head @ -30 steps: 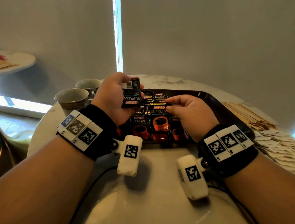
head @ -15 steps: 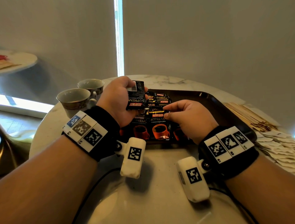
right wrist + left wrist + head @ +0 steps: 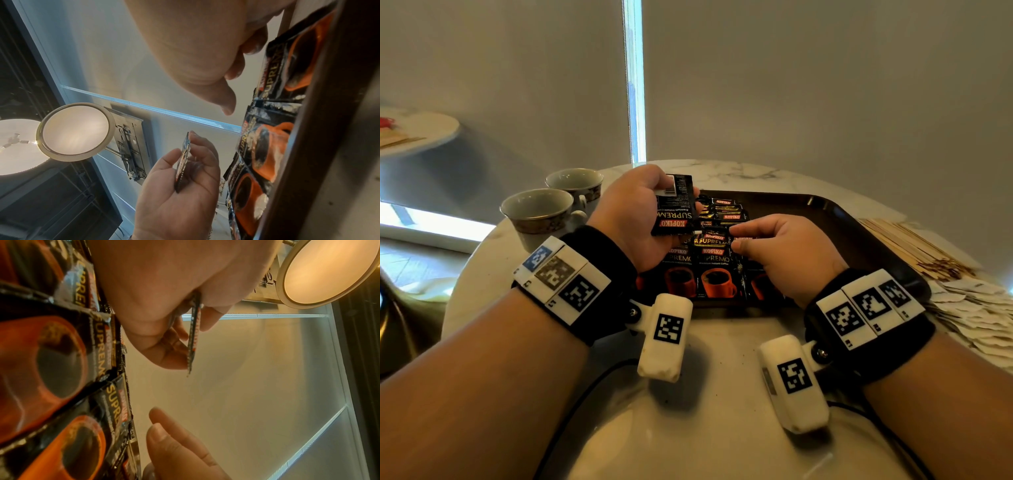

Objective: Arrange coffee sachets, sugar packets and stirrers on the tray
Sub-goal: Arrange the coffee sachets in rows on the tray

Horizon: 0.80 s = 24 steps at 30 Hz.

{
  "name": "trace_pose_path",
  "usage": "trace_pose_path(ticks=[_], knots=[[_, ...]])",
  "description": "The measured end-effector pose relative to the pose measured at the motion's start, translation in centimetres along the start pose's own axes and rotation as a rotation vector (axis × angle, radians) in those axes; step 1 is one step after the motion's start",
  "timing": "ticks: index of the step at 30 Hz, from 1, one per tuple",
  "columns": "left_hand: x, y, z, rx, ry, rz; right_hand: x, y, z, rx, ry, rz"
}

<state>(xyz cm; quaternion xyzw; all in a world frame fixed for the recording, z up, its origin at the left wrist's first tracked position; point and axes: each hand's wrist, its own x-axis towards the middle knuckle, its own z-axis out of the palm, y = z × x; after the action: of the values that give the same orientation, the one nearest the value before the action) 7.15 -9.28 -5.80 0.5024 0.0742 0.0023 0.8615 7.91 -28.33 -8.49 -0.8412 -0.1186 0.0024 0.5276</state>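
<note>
1. The left hand (image 3: pixel 635 216) is up over the near-left part of the tray (image 3: pixel 859 222) — it grips one black coffee sachet (image 3: pixel 674 205), thumb on one face and fingers behind, printed side tilted toward the camera.
2. From the left wrist view that held sachet shows edge-on, pinched between thumb and fingers (image 3: pixel 170 344).
3. The right hand (image 3: pixel 784 250) hovers just right of it, above the sachets on the tray; thumb and forefinger are drawn close together — whether they pinch a sachet's edge, I cannot tell.
4. A spread of sachets (image 3: pixel 714 270) lies flat on the tray, orange cups printed on them, overlapping in rows from the near edge toward the far side.
5. Wooden stirrers (image 3: pixel 914 250) lie in a pile on the table (image 3: pixel 722 394), right of the tray.
6. White sugar packets (image 3: pixel 976 308) sit heaped near the stirrers, off the tray.
7. Two cups (image 3: pixel 541 216) stand on the table, left of the tray.
</note>
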Motion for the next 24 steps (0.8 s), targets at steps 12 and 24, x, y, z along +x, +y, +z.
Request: trace_pose_path(ticks=[12, 24], knots=[[0.7, -0.4, -0.2, 0.122, -0.075, 0.02, -0.5, -0.5, 0.0, 0.076, 0.038, -0.27], [0.5, -0.8, 0.1, 0.23, -0.107, -0.029, -1.0, -1.0, 0.3, 0.113, 0.009, -0.334]])
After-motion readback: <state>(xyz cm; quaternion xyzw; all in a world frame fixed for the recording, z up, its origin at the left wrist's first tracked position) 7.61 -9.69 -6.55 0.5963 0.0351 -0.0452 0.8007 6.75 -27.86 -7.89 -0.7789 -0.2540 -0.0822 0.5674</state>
